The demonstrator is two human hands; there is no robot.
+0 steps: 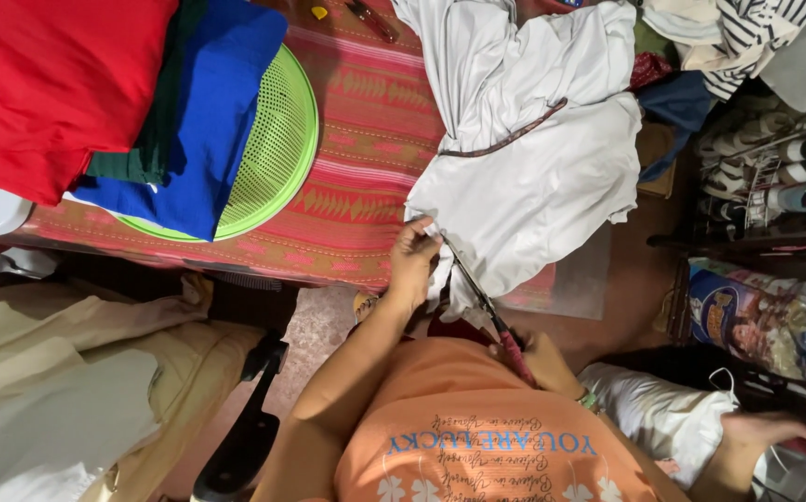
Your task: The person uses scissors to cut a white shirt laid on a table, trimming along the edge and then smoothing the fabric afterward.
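A large piece of white cloth (533, 158) lies over the red patterned table cover (356, 139), with a thin brown strip across it. My left hand (412, 260) pinches the cloth's near edge at the table's front. My right hand (538, 358) sits close to my orange shirt and grips the handles of long dark scissors (477, 293). The blades point up toward the cloth edge beside my left hand.
A green mesh basket (277, 149) holds folded blue, dark green and red cloth (40, 74) at the left. Striped clothing (747, 33) is piled at the top right, over a shoe rack (775, 167). Beige fabric (59, 372) lies lower left, next to a black chair arm (245, 428).
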